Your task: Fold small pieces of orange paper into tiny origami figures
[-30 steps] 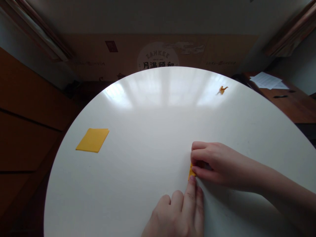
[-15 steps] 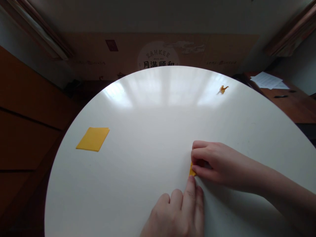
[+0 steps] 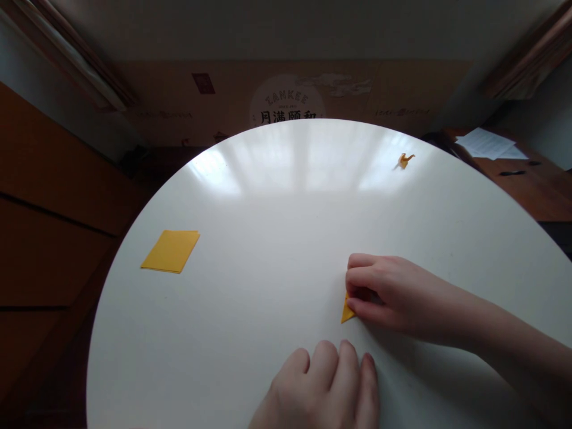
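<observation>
Left hand (image 3: 322, 384): the index finger has just lifted off the near tip of the paper (image 3: 346, 312) and drawn back toward me; the hand rests palm down, fingers curled side by side, and I cannot tell whether they close on anything. Right hand (image 3: 393, 292): thumb and bent fingers pinch the paper, as before. I judge that the right hand alone now steadies the folding work. The paper, right of centre on the near half of the worktop (image 3: 259, 250), shows as a small yellow wedge with a sharp near point; I cannot see its far part under the fingers. Farther out: a yellow stack (image 3: 170, 252) at left; a folded figure (image 3: 404, 161) at far right.
</observation>
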Available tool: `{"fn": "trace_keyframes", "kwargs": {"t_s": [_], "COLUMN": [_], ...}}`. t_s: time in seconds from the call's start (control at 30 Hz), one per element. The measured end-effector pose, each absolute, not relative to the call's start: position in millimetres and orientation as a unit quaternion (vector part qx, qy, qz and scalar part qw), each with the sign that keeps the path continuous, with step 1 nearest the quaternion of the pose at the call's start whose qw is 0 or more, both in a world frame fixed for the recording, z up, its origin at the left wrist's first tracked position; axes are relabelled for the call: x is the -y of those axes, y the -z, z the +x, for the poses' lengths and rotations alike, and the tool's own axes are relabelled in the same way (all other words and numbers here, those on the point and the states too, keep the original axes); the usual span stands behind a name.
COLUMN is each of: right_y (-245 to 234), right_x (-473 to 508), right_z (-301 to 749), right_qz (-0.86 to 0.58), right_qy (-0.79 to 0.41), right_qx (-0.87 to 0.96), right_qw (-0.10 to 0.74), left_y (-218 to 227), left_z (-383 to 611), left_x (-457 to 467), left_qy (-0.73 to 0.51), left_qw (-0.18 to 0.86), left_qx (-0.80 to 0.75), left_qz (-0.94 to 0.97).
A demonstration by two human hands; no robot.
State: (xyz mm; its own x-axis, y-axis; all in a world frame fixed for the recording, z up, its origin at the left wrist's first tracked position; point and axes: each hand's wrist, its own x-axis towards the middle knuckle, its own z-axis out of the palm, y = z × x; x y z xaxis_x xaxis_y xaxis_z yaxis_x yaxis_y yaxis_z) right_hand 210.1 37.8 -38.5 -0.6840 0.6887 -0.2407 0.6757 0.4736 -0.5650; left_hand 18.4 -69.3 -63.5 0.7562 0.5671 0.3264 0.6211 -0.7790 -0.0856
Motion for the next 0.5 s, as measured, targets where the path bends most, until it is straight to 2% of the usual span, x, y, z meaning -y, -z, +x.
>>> {"fn": "trace_keyframes", "kwargs": {"t_s": [0.13,0.5], "right_y": [41.1,40.3], "right_x": [-38.8,-36.6], "right_z": [209.7,209.8], "right_qz": [-0.395,-0.403], "right_qy": [-0.32,-0.325], "right_qx": [0.861,0.855], "right_qw": [0.014,0.018], "left_y": [75.6,76.5], "left_z": [22.2,21.0], "left_x": [65.8,57.2], "left_qy": [0.228,0.199], "left_qw": [0.108,0.035], "left_qx": [0.294,0.306], "left_qz": [-0.922,-0.93]}}
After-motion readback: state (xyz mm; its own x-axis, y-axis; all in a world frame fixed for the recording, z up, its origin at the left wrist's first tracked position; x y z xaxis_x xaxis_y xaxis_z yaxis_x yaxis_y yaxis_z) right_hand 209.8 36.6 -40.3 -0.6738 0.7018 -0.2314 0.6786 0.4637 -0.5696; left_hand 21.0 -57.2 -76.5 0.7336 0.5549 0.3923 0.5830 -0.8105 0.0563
